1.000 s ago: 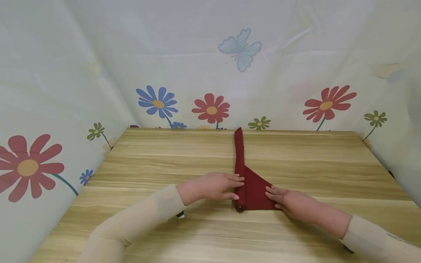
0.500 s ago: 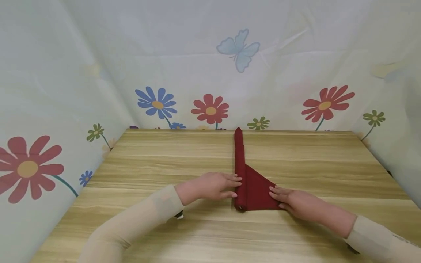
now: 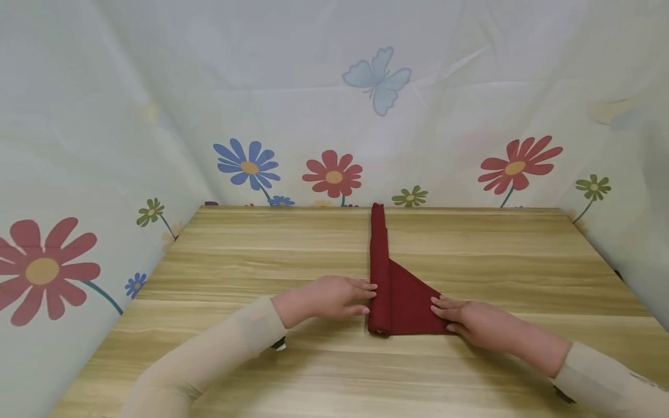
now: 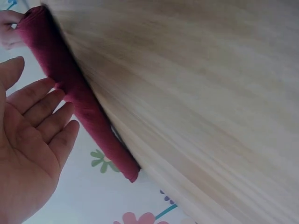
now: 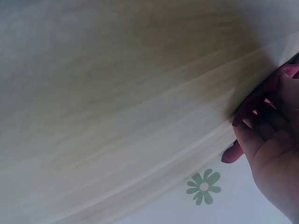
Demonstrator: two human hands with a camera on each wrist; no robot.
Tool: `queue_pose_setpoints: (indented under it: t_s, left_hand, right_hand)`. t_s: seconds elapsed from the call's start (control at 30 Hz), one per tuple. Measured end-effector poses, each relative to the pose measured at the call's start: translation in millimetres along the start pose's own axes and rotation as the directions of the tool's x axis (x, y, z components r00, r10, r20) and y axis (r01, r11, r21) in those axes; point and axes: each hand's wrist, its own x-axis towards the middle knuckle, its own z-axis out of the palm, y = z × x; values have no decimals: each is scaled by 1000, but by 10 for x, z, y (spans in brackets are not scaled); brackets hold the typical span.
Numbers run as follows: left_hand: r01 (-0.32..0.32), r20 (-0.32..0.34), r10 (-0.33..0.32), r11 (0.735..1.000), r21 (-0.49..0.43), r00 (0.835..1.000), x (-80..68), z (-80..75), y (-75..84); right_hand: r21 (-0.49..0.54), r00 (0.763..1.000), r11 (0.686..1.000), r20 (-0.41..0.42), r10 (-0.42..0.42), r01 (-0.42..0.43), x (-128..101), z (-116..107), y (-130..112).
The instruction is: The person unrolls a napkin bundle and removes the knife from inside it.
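Observation:
A dark red cloth napkin (image 3: 399,302) lies on the wooden table (image 3: 251,249), stretching away from me. Its left side is rolled into a long tube (image 3: 378,244); a flat triangular flap spreads out to the right at the near end. My left hand (image 3: 355,296) is open, its straight fingertips touching the left side of the roll; the left wrist view shows the same hand (image 4: 42,112) against the red roll (image 4: 79,98). My right hand (image 3: 449,310) rests its fingertips on the flap's right corner. In the right wrist view, that hand (image 5: 266,140) touches the cloth (image 5: 261,98).
A pale backdrop printed with flowers (image 3: 333,174) and a butterfly (image 3: 377,78) walls the table in at the back and both sides. Bare wood (image 3: 522,261) lies to the left and right of the napkin.
My left hand has slid a little leftward, from on top of the roll to its side. The right hand and the flap's corner have shifted slightly to the right.

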Motion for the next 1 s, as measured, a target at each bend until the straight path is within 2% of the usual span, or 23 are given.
queue_pose_setpoints:
  t_s: [0.3, 0.5, 0.6, 0.73, 1.0]
  left_hand:
    - [8, 17, -9, 998, 56, 1000, 109, -90, 181]
    - [-38, 78, 29, 993, 113, 997, 292, -87, 342]
    - [-64, 93, 51, 989, 136, 994, 347, -51, 354]
    - [-84, 89, 72, 986, 141, 993, 333, -3, 309]
    - [-48, 57, 44, 996, 74, 997, 202, -4, 229]
  right_hand:
    - [11, 999, 1000, 24, 21, -22, 21, -16, -5]
    - [30, 1000, 999, 15, 12, -13, 18, -40, 9]
    - [38, 1000, 999, 14, 2, -3, 17, -47, 28]
    - [41, 1000, 999, 13, 4, -4, 4, -37, 60]
    - [44, 1000, 999, 1, 1, -1, -28, -30, 96]
